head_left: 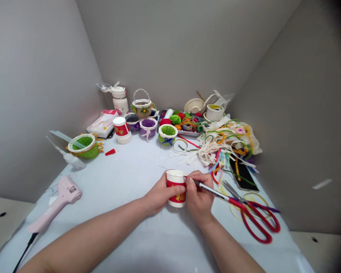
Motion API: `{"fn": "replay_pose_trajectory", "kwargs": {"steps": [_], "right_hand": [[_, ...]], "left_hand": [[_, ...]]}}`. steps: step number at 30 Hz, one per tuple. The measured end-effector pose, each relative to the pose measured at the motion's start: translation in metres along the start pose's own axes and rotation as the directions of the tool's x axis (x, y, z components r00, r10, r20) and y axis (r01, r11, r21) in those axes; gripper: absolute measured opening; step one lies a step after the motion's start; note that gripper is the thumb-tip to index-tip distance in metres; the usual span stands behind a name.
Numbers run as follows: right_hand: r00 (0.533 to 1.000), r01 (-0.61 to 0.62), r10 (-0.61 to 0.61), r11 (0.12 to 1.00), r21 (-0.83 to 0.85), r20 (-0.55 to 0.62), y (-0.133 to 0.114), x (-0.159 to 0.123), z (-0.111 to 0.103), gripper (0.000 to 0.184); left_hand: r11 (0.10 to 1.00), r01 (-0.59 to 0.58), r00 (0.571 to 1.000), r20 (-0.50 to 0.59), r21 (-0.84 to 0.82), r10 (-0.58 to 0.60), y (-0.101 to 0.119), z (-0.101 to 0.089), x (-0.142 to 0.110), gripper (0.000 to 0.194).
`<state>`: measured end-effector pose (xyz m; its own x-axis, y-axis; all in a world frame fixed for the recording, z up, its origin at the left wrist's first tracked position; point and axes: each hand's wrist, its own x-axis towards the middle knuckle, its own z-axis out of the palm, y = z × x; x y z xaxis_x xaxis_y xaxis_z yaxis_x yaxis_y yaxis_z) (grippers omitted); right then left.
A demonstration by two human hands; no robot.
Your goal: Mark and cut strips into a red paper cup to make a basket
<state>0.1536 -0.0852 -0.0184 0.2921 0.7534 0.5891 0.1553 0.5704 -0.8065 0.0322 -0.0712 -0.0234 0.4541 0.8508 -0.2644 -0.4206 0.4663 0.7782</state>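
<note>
My left hand (159,195) wraps around a small red and white paper cup (176,189) that stands on the white table (125,178) in front of me. My right hand (199,197) is closed on a thin silvery pen-like tool (213,191), its tip touching the cup's rim on the right side. The fingers of that hand also rest against the cup's side. Red-handled scissors (255,218) lie on the table just right of my right hand.
A pink glue gun (59,201) lies at the left. Farther back are a green yarn-wrapped cup (83,146), another red cup (121,129), several small decorated baskets (147,127), a tray of yarn (184,121), a heap of ribbons and pipe cleaners (227,144), a phone (244,178) and a bottle (119,99).
</note>
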Motion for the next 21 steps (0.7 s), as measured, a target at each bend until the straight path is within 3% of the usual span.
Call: {"fn": "replay_pose_trajectory", "kwargs": {"steps": [21], "right_hand": [[1.000, -0.002, 0.002, 1.000, -0.008, 0.004, 0.0013, -0.0003, 0.0000, 0.011]], "left_hand": [[1.000, 0.014, 1.000, -0.012, 0.004, -0.014, 0.0023, 0.0012, 0.0002, 0.061]]}}
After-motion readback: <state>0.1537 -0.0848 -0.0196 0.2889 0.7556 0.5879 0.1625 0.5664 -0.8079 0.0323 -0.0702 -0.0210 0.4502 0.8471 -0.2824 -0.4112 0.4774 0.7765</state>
